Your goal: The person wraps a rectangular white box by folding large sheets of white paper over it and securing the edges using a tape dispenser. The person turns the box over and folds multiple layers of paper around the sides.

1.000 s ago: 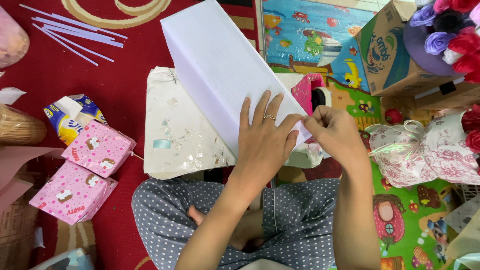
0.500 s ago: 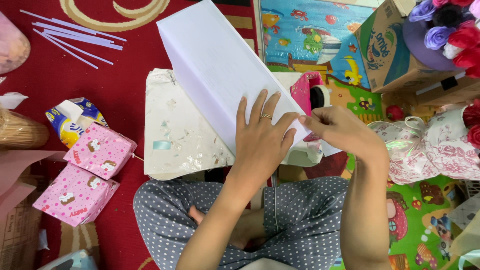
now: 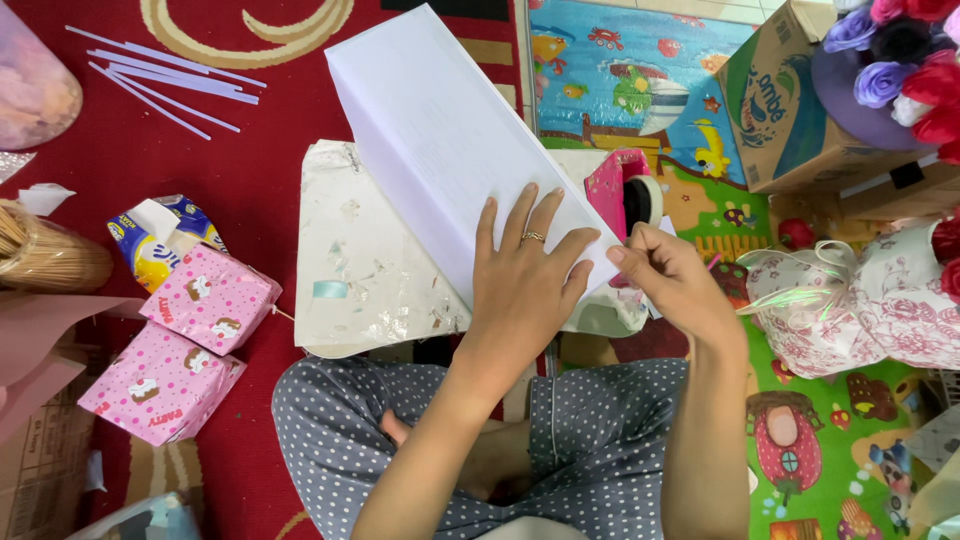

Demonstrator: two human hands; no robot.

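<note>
Since the earlier frame, right hand (image 3: 668, 280) has drawn back a little toward the near corner of the white paper (image 3: 455, 140), while the left hand has stayed flat on it.

Left hand (image 3: 525, 275) lies open, fingers spread, palm pressing the near end of the white paper, a ring on one finger; it clamps nothing. The right hand has thumb and fingertips pinched together at the paper's near right corner, just beside the pink tape dispenser (image 3: 620, 190). The paper runs as a long folded sheet from the hands up and left across a low white board (image 3: 360, 270) on the red carpet (image 3: 200, 170). Two pink wrapped boxes (image 3: 185, 350) lie well apart at left; white sticks (image 3: 165, 80) lie farther up.
</note>
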